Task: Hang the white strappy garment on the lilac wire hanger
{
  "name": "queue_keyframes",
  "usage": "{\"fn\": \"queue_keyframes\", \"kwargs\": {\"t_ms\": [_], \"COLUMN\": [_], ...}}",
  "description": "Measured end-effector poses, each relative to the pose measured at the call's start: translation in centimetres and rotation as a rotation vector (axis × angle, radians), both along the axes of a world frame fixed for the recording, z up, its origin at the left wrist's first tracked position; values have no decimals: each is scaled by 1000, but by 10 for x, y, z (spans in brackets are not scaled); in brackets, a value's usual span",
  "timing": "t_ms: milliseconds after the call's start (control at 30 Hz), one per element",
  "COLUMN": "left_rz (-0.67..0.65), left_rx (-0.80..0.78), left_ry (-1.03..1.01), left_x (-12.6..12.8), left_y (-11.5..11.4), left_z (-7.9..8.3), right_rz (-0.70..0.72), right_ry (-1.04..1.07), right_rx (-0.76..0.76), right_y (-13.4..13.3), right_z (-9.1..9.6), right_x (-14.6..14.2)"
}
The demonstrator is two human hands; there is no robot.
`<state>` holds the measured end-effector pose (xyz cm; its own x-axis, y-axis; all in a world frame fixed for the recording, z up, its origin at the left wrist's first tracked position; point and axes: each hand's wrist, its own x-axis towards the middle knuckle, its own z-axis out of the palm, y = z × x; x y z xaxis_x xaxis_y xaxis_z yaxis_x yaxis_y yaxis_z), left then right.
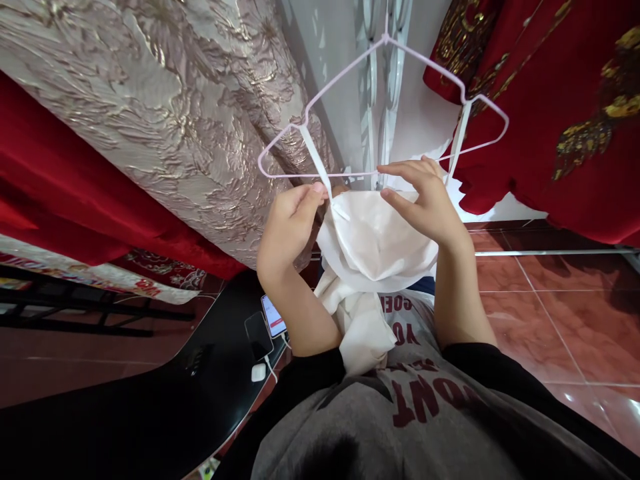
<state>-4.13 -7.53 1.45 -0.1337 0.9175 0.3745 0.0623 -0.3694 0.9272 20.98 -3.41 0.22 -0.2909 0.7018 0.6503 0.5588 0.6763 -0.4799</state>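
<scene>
A white strappy garment [380, 233] hangs from a pale pink hanger [345, 70]. Its left strap [316, 157] and right strap [458, 141] loop over the hanger's two notches. My left hand [290, 227] is closed, pinching the lower end of the left strap where it meets the garment. My right hand [425, 200] has its fingers stretched out and thumb apart, beside the hanger's lower bar and over the garment's upper edge. The garment's lower cloth [367, 330] bunches between my forearms, against my grey shirt.
Textured pinkish cloth [185, 120] and red cloth [85, 187] hang at left. Red gold-trimmed cloth [570, 113] hangs at right. A black table [150, 407] bears two phones, including a lit one [273, 316], and a white earbud case [259, 372]. Red tiles [540, 333] cover the floor.
</scene>
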Motion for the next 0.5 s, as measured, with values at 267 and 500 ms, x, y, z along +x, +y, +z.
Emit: {"fn": "queue_keyframes", "kwargs": {"t_ms": [267,500], "left_rz": [163,-24], "left_rx": [271,205], "left_ry": [-56,-187], "left_x": [11,38], "left_y": [12,14], "left_z": [4,12], "right_rz": [0,25], "right_ry": [5,13], "right_rx": [6,-7], "right_y": [0,-3], "right_z": [-1,1], "right_x": [1,-3]}}
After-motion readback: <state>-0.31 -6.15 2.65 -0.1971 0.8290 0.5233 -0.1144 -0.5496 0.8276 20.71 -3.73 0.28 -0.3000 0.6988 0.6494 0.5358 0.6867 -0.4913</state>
